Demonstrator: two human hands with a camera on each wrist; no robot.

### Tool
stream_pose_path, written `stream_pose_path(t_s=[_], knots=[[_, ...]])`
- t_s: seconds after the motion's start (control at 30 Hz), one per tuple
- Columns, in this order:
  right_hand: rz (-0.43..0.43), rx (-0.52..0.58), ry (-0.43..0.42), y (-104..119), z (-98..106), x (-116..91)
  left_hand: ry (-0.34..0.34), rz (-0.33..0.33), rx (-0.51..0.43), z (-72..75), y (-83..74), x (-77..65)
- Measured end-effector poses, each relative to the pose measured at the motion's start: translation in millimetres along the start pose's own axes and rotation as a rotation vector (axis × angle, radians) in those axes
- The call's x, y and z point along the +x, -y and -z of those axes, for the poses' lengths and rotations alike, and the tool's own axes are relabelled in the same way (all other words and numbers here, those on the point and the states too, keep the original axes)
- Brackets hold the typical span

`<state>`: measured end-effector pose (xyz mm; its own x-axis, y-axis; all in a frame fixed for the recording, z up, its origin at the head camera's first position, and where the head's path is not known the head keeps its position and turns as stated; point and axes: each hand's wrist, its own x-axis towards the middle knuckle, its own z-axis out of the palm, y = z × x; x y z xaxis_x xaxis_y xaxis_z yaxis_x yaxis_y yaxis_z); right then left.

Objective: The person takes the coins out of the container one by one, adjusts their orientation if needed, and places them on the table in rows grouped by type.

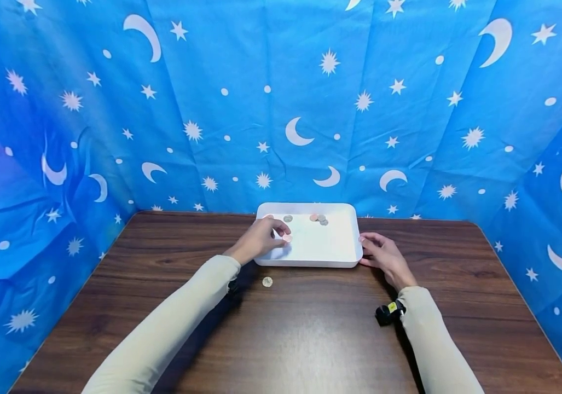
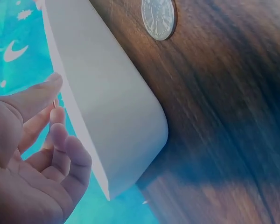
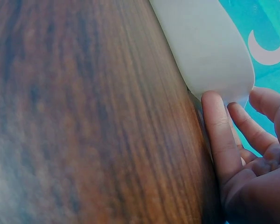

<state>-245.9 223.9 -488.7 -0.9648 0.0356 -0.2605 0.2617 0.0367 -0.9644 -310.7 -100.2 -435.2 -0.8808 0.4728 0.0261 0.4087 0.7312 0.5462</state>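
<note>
My left hand point(image 1: 263, 239) reaches over the left part of a white tray point(image 1: 332, 249) and pinches a copper-coloured coin point(image 1: 287, 238) between thumb and fingertips. In the left wrist view only the thin edge of that coin point(image 2: 55, 103) shows, the rest hidden by the fingers. At the tray's right end my right hand point(image 1: 384, 256) holds the wall and rim, with fingertips against the rounded corner in the right wrist view. Inside the tray, a silvery coin point(image 1: 288, 218) lies near the back, and a small cluster of coins point(image 1: 321, 218) is farther right.
A single coin point(image 1: 267, 282) lies on the brown wooden table point(image 1: 310, 328), just in front of the tray's left corner. Behind and at both sides hangs a blue cloth point(image 1: 241, 153) with white moons and stars, close behind the tray's far edge.
</note>
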Motion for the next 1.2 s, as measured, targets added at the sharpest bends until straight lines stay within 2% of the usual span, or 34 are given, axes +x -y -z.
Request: stream_pose_path(t_s=[0.3, 0.5, 0.8, 1.03, 1.2], knots=[[-0.013, -0.021, -0.010, -1, 0, 2, 0.011, -0.062, 0.036, 8.2, -4.8, -23.8], [-0.015, -0.022, -0.005, -2, 1, 2, 0.031, -0.064, 0.064, 10.1, -6.5, -37.0], [-0.016, -0.027, 0.005, 0, 0, -1, 0.014, -0.091, 0.079, 13.9, -6.5, -58.8], [-0.013, -0.019, 0.009, 3, 0, -1, -0.020, -0.122, 0.072, 14.4, 0.0, -77.1], [-0.011, -0.016, 0.011, 1, 0, 0, -0.009, -0.126, 0.064, 11.9, 7.5, -90.0]])
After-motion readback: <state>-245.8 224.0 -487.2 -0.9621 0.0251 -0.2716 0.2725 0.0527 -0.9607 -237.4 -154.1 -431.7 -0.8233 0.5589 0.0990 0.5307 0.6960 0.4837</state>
